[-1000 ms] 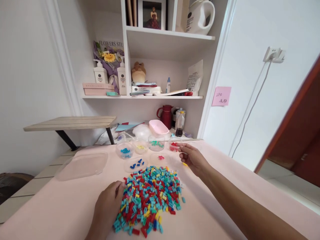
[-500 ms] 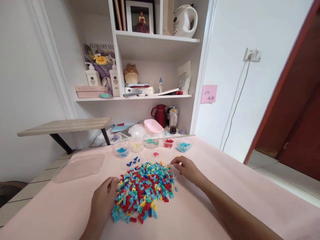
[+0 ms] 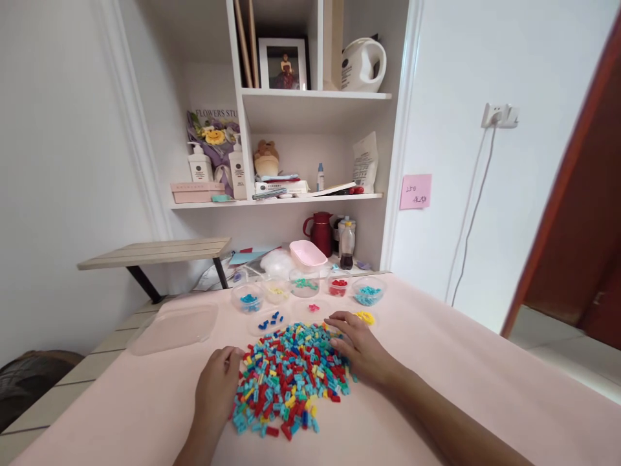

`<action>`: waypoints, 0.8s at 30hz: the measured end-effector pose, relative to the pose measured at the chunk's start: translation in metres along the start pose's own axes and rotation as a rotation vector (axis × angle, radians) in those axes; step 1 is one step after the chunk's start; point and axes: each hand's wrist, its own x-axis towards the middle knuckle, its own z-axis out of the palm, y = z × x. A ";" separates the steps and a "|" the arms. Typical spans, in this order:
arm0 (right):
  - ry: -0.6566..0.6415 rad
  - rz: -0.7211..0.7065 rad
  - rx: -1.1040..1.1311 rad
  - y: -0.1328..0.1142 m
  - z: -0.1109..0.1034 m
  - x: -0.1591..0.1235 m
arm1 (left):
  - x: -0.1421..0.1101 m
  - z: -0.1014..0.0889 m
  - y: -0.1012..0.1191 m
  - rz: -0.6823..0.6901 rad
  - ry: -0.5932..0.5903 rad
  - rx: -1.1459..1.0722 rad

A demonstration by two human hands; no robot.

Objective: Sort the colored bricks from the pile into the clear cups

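Note:
A loose heap of small building bricks in red, light blue, yellow, green and dark blue lies on the pink cloth. My left hand rests against the heap's left edge with its fingers curled together. Whatever its fingertips hold, if anything, is hidden. My right hand reaches over the heap's right edge, fingers apart and touching the bricks there. Just behind it, yellow bricks lie in a clear dish, partly covered by the hand.
Behind the heap stand clear tubs of blue bricks, pale yellow bricks, green bricks, red bricks and light blue bricks. Nearer are dark blue bricks and pink bricks. A clear lid lies left.
My right hand has moved from beside the yellow bricks' dish onto the heap's right edge, its fingers spreading. My left hand stays at the left edge. The view has shifted slightly.

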 end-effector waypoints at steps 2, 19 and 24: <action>-0.070 -0.027 -0.016 -0.003 0.001 0.000 | 0.000 0.003 -0.001 0.032 0.000 0.014; -0.247 -0.063 0.278 -0.017 -0.011 -0.008 | -0.002 0.009 -0.002 0.093 -0.045 0.112; -0.131 0.040 0.246 -0.008 -0.009 -0.004 | 0.002 0.009 -0.005 0.110 -0.041 0.114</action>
